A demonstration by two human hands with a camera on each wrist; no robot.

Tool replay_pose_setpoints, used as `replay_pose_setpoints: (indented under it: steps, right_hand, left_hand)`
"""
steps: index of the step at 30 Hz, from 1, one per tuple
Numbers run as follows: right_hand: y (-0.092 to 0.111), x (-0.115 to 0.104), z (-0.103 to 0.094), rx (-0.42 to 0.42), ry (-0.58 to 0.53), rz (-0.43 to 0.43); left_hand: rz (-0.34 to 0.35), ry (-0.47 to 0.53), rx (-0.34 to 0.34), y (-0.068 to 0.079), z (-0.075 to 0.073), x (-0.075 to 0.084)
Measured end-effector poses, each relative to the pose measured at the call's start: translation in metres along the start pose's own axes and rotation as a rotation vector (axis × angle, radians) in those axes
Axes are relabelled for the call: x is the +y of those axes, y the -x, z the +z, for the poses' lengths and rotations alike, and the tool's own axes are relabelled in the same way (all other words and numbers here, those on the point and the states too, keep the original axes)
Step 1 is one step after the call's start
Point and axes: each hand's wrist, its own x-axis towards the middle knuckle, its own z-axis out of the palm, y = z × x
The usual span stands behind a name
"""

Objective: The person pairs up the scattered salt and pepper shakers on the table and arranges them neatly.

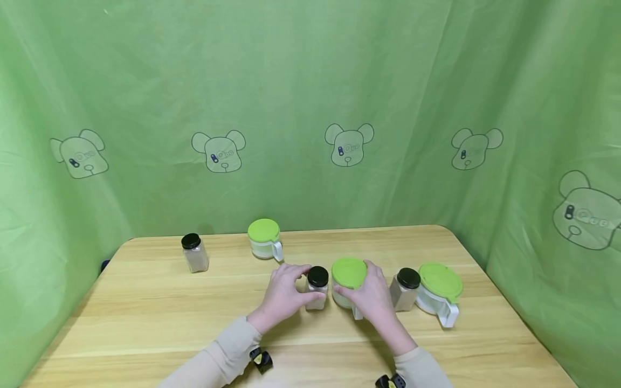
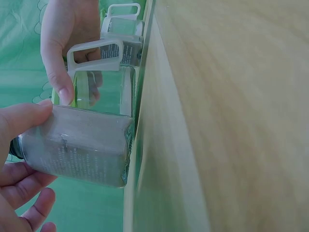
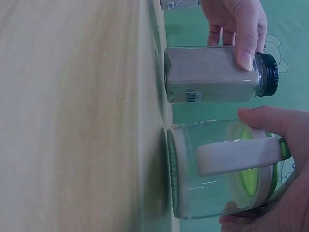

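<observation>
My left hand (image 1: 283,292) grips a square glass spice jar (image 1: 316,300) with a black lid, thumb on one side and fingers on the other. In the left wrist view the jar (image 2: 79,145) has faint printed text on its side. Just right of it, my right hand (image 1: 372,295) holds a clear seasoning canister (image 1: 349,272) with a lime-green lid, gripping near the top. The canister's white handle (image 3: 241,155) faces toward me. Both containers stand upright, side by side, at the middle of the wooden table (image 1: 184,318).
Close right of my right hand stand another black-lidded jar (image 1: 405,291) and a green-lidded canister (image 1: 439,285) with its handle toward me. Farther back are a green-lidded canister (image 1: 264,237) and, at left, a black-lidded jar (image 1: 195,254). A green curtain (image 1: 291,81) surrounds the table.
</observation>
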Motion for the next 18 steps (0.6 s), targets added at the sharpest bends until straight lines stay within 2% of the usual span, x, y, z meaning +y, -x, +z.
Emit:
replay_pose_setpoints:
  steps: [18]
  right_hand:
    - [0.0038,-0.0001,-0.0027,-0.013,0.068,-0.016]
  left_hand:
    - [-0.038,0.014,-0.011,-0.0017,-0.0015,-0.0010]
